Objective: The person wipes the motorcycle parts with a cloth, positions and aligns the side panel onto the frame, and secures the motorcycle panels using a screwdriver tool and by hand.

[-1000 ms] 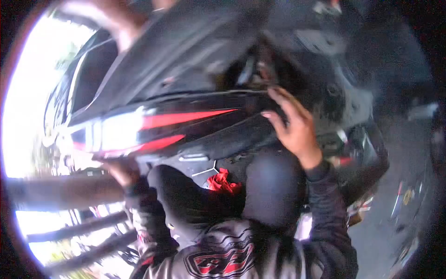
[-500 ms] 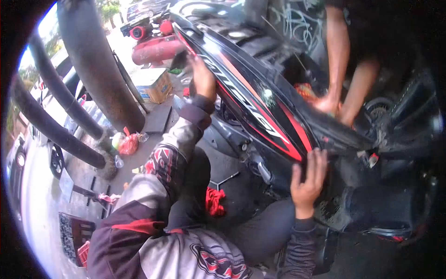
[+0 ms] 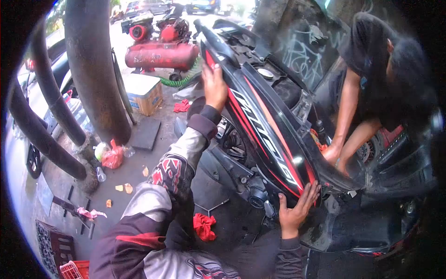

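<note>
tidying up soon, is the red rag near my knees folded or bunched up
Bunched up: the red rag lies crumpled on the floor, with uneven creases and no neat folded edge.

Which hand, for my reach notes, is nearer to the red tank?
Left. The left hand touches the panel at its end toward the red tank; the right hand is at the opposite end, farther away.
</note>
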`<state>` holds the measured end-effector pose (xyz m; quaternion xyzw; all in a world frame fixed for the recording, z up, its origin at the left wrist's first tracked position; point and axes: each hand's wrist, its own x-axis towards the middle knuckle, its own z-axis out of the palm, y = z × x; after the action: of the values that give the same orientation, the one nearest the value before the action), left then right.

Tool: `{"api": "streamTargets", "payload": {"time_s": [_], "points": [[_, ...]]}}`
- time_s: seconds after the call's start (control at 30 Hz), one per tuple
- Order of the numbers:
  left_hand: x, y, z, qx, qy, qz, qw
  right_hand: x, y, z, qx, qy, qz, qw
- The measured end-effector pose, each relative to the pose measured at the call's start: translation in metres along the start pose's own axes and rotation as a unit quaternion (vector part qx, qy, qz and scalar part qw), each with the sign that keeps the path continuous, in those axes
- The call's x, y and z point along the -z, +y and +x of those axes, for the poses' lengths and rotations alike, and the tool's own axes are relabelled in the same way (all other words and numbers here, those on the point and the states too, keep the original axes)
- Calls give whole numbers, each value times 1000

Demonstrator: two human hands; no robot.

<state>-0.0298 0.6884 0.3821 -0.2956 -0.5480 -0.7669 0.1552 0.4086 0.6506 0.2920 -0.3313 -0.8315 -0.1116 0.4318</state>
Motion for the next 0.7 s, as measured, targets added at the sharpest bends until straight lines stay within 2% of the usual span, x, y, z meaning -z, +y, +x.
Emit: {"api": "streamTargets", "payload": {"time_s": [0.1,0.13,0.17,0.23,0.33,0.4,0.43,0.5,0.6,0.7], "points": [[2,13,1,59,22,-56,996,-3,-7,2,4,13,-4,1000],[3,6,9,45,7,-106,993,-1,-7,2,14,9,-9,1000],[6,17,12,94,1,-184,978,1,-6,1,13,2,-11,1000],[2,7,17,72,19,-173,982,3,-8,4,20,-8,-18,1000],[8,12,14,94,5,-175,980,3,-19,3,2,-17,-17,1000],[7,2,15,39,10,-165,985,2,-21,6,-5,-7,1,1000],[11,-2,11,41,-10,-183,982,3,-21,6,-4,-14,-5,1000],[24,4,-10,65,-43,-183,980,3,-21,6,-15,-17,-4,1000],[12,6,-64,28,-24,-172,984,5,-26,9,-16,-10,-13,1000],[9,22,-122,66,-55,-187,979,7,-29,9,-15,-11,-13,1000]]}}
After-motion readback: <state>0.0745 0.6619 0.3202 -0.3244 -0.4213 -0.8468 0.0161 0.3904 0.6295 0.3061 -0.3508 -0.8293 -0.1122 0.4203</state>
